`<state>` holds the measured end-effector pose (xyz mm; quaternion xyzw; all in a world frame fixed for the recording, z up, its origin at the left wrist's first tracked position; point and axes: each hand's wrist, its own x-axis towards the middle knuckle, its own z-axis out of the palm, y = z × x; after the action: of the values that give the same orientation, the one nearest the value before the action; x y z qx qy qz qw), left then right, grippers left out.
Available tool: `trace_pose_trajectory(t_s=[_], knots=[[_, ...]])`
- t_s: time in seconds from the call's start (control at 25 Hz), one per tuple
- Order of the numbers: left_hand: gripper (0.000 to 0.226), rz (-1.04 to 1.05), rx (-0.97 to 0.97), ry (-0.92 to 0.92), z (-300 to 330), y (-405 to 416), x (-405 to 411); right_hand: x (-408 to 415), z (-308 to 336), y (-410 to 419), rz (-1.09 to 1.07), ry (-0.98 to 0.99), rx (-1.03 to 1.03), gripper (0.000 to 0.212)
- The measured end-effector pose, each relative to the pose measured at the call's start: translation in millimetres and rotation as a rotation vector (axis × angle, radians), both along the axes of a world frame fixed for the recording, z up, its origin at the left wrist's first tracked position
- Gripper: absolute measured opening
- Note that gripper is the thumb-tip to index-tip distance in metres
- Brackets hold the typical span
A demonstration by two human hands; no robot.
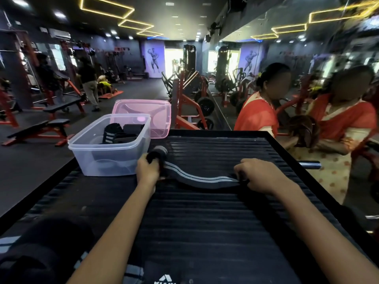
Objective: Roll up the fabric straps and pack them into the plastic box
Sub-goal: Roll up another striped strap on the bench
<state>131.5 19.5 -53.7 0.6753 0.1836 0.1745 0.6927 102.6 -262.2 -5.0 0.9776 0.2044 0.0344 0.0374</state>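
Note:
A black fabric strap with two pale stripes lies across the ribbed black platform. Its left end is wound into a small roll, and my left hand grips that roll. My right hand pinches the strap's loose right end against the platform. The clear plastic box stands just left of the roll at the platform's left edge. Inside it sit several rolled black straps.
The pink lid leans behind the box. More black straps lie at the near left corner. A person in an orange garment stands beyond the platform on the right, beside a wall mirror. Gym benches and weight racks fill the floor to the left.

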Motion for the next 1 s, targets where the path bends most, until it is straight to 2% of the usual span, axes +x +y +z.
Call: trace_pose_trajectory(t_s=[0.12,0.28,0.36,0.44,0.52,0.6,0.72,0.8,0.88,0.92,1.0], knots=[[0.027,-0.060,-0.196,0.036,-0.9,5.2,-0.2,6.2,0.6,-21.9,-0.058,0.158,0.122,0.038],[0.041,-0.102,-0.230,0.080,7.5,0.0,-3.3,5.2,5.0,-30.2,-0.145,0.216,0.126,0.039],[0.035,-0.095,-0.267,0.023,13.5,-2.1,-5.7,2.3,5.6,-28.2,-0.219,0.063,0.024,0.034],[0.021,-0.072,-0.270,-0.052,20.7,-6.1,-11.2,2.2,5.2,-32.6,-0.292,-0.257,-0.104,0.027],[0.027,-0.072,-0.137,-0.092,20.9,-5.1,-12.6,6.1,-1.3,-40.7,-0.356,-0.449,0.000,0.020],[0.033,-0.076,0.170,-0.119,15.5,0.7,-11.1,8.2,-13.9,-45.1,-0.423,-0.433,0.155,0.014],[0.035,-0.090,0.539,-0.296,9.7,7.0,-10.9,11.5,-32.8,-40.3,-0.451,-0.343,0.106,0.017],[0.030,-0.101,0.604,-0.330,11.5,5.8,-13.0,13.6,-34.7,-34.9,-0.414,-0.380,0.105,0.012],[0.014,-0.094,0.656,-0.239,17.9,7.2,-12.1,18.5,-32.4,-31.7,-0.377,-0.413,0.151,0.003],[0.007,-0.119,0.664,-0.193,24.7,9.1,-11.6,23.6,-30.5,-30.2,-0.367,-0.432,0.184,0.009],[0.022,-0.375,0.630,-0.084,44.1,15.6,-16.5,42.1,-27.5,-22.1,-0.360,-0.443,0.293,0.037]])
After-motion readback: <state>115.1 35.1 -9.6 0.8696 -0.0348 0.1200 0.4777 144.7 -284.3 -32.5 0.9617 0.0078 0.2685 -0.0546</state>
